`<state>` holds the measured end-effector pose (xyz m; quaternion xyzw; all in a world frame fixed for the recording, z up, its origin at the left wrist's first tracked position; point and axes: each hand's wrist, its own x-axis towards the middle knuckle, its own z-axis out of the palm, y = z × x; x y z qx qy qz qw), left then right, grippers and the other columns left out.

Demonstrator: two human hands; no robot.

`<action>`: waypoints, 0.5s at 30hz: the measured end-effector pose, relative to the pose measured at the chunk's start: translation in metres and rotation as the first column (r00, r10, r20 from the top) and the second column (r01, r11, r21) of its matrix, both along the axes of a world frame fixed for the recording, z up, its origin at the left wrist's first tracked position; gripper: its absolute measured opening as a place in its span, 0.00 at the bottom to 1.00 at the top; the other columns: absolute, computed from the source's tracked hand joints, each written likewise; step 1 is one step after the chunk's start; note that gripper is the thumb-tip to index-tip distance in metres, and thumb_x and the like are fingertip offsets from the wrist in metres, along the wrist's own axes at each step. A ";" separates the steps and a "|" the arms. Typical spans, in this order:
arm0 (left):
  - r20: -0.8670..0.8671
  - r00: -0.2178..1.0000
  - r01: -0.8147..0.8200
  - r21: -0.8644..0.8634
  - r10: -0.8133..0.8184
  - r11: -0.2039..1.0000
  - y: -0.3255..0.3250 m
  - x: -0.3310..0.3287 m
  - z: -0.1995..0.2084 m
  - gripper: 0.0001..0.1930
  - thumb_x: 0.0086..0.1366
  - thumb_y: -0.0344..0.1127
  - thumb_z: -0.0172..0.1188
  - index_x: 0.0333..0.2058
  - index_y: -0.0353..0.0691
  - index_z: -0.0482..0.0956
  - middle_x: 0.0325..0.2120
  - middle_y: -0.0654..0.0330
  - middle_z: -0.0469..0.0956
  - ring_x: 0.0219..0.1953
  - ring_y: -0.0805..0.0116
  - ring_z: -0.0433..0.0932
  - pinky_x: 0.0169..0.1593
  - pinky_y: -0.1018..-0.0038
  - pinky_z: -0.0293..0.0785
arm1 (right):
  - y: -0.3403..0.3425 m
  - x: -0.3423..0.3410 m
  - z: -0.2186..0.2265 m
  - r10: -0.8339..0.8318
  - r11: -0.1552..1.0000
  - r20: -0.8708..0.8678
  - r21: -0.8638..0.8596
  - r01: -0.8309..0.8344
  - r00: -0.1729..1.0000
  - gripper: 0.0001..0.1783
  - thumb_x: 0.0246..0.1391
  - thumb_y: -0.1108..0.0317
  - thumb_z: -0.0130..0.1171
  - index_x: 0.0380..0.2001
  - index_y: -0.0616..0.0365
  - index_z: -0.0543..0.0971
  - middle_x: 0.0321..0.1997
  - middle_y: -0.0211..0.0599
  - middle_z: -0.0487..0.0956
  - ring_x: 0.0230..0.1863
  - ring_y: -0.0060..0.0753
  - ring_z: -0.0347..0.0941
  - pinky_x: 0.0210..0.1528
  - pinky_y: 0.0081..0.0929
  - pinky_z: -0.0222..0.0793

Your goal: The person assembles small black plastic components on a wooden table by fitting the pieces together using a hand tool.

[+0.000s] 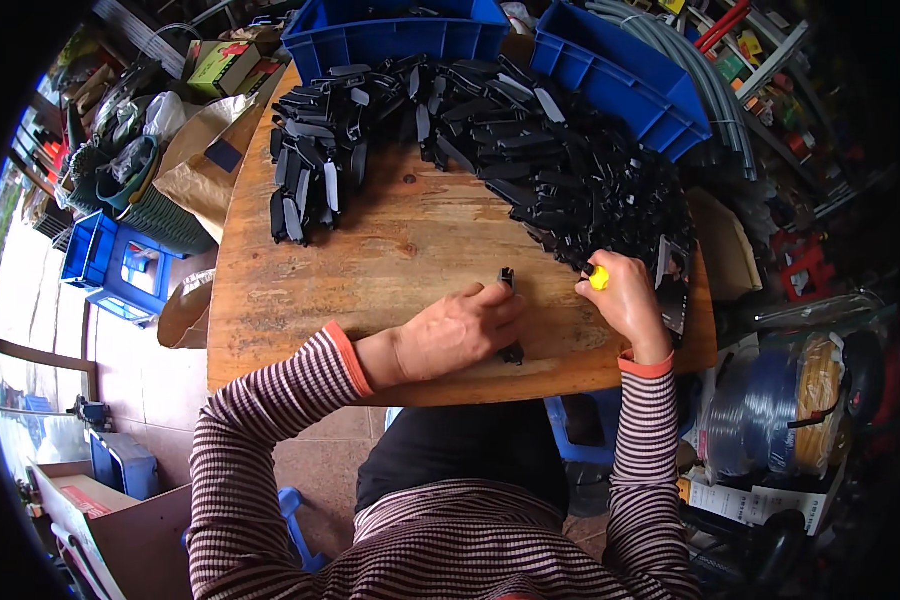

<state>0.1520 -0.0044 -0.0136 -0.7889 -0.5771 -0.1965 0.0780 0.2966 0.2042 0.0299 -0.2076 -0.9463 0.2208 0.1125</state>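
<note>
1. Left hand (480, 322): grip is closing around a slim black part (508, 276), mid-length hidden under fingers.
2. Black part is sitting over the tabletop (390, 275), right of center, toward the near edge. Long axis is running near-to-far, one end pointing at the far edge, other at the near edge.
3. Right hand (630, 300): grip is clamping a yellow-handled tool (599, 278) near the right edge. Black end is pointing far-left; full long axis is hiding in the fist, can't tell exact tilt.
4. Black parts pile (530, 140) is arcing along the far edge and down the right side.
5. Two blue bins (400, 45) (620, 85) are standing at the far edge.
</note>
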 end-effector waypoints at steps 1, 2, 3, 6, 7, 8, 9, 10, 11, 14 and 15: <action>-0.073 0.997 -0.018 0.057 0.023 0.998 -0.003 0.003 -0.001 0.19 0.55 0.33 0.56 0.46 0.35 0.76 0.52 0.52 0.73 0.49 0.59 0.74 0.50 0.69 0.74 | -0.007 -0.001 0.000 0.002 0.999 -0.084 -0.031 -0.005 0.996 0.12 0.41 0.76 0.68 0.30 0.64 0.77 0.30 0.48 0.79 0.33 0.52 0.77 0.34 0.37 0.72; -0.144 0.988 -0.036 0.114 0.053 0.993 -0.005 0.005 -0.002 0.19 0.55 0.34 0.55 0.46 0.35 0.76 0.51 0.52 0.73 0.49 0.59 0.74 0.50 0.70 0.74 | -0.012 -0.003 -0.001 0.005 0.998 -0.167 -0.064 -0.016 0.986 0.12 0.41 0.77 0.68 0.31 0.63 0.77 0.30 0.47 0.80 0.32 0.52 0.77 0.33 0.36 0.72; -0.141 0.988 -0.045 0.114 0.061 0.992 -0.005 0.006 -0.002 0.19 0.55 0.34 0.55 0.46 0.35 0.76 0.51 0.52 0.73 0.49 0.59 0.74 0.50 0.70 0.74 | -0.020 -0.008 -0.002 0.013 0.998 -0.163 -0.064 -0.024 0.986 0.12 0.41 0.77 0.68 0.31 0.63 0.77 0.30 0.47 0.80 0.32 0.52 0.77 0.33 0.36 0.72; -0.251 0.966 -0.042 0.103 0.067 0.994 -0.007 0.007 0.000 0.19 0.54 0.35 0.55 0.44 0.35 0.76 0.49 0.53 0.74 0.50 0.61 0.73 0.50 0.73 0.74 | -0.046 -0.026 -0.007 0.175 0.974 -0.420 -0.057 -0.219 0.891 0.10 0.41 0.79 0.66 0.29 0.61 0.76 0.29 0.43 0.79 0.31 0.50 0.77 0.30 0.36 0.72; -0.247 0.966 -0.047 0.103 0.071 0.994 -0.006 0.007 0.001 0.19 0.54 0.35 0.55 0.44 0.35 0.76 0.49 0.53 0.74 0.50 0.61 0.73 0.50 0.73 0.74 | -0.047 -0.028 -0.010 0.179 0.973 -0.416 -0.058 -0.222 0.891 0.10 0.41 0.79 0.66 0.29 0.61 0.76 0.29 0.43 0.79 0.31 0.50 0.77 0.30 0.36 0.72; -0.249 0.966 -0.050 0.098 0.073 0.994 -0.006 0.008 0.001 0.18 0.54 0.35 0.55 0.44 0.35 0.76 0.48 0.53 0.74 0.50 0.61 0.74 0.50 0.73 0.74 | -0.046 -0.031 -0.015 0.195 0.973 -0.387 -0.035 -0.226 0.901 0.09 0.43 0.79 0.66 0.29 0.62 0.76 0.28 0.43 0.79 0.30 0.48 0.77 0.31 0.34 0.72; -0.250 0.965 -0.053 0.093 0.074 0.994 -0.006 0.008 0.001 0.18 0.54 0.35 0.55 0.43 0.35 0.76 0.48 0.53 0.74 0.51 0.61 0.74 0.50 0.74 0.74 | -0.047 -0.033 -0.019 0.211 0.973 -0.356 -0.012 -0.230 0.910 0.08 0.44 0.78 0.65 0.29 0.62 0.76 0.28 0.43 0.79 0.30 0.47 0.78 0.31 0.33 0.71; -0.251 0.965 -0.055 0.088 0.075 0.995 -0.006 0.008 0.001 0.18 0.54 0.35 0.55 0.43 0.35 0.76 0.47 0.53 0.75 0.51 0.61 0.74 0.50 0.75 0.74 | -0.046 -0.035 -0.021 0.226 0.972 -0.324 0.011 -0.235 0.919 0.08 0.46 0.78 0.65 0.29 0.63 0.76 0.28 0.43 0.79 0.29 0.45 0.78 0.32 0.31 0.71; -0.246 0.966 -0.058 0.090 0.078 0.994 -0.006 0.009 0.001 0.18 0.54 0.35 0.55 0.43 0.35 0.76 0.47 0.53 0.75 0.51 0.61 0.74 0.50 0.75 0.74 | -0.046 -0.035 -0.022 0.228 0.971 -0.319 0.012 -0.237 0.920 0.08 0.46 0.78 0.65 0.29 0.63 0.76 0.28 0.43 0.79 0.29 0.45 0.78 0.32 0.31 0.71; -0.271 0.960 -0.038 0.139 0.075 0.990 -0.009 0.010 -0.001 0.16 0.54 0.34 0.55 0.42 0.35 0.76 0.46 0.52 0.75 0.50 0.60 0.75 0.47 0.75 0.76 | -0.050 -0.037 -0.016 0.304 0.950 -0.257 0.152 -0.273 0.917 0.07 0.46 0.78 0.64 0.29 0.63 0.76 0.27 0.43 0.78 0.30 0.47 0.77 0.32 0.31 0.71; -0.267 0.961 -0.040 0.139 0.077 0.989 -0.009 0.010 -0.002 0.16 0.54 0.34 0.55 0.42 0.35 0.76 0.46 0.52 0.75 0.50 0.60 0.75 0.47 0.75 0.76 | -0.051 -0.037 -0.013 0.306 0.950 -0.253 0.151 -0.275 0.918 0.07 0.46 0.78 0.64 0.29 0.63 0.76 0.27 0.43 0.78 0.30 0.47 0.77 0.32 0.31 0.71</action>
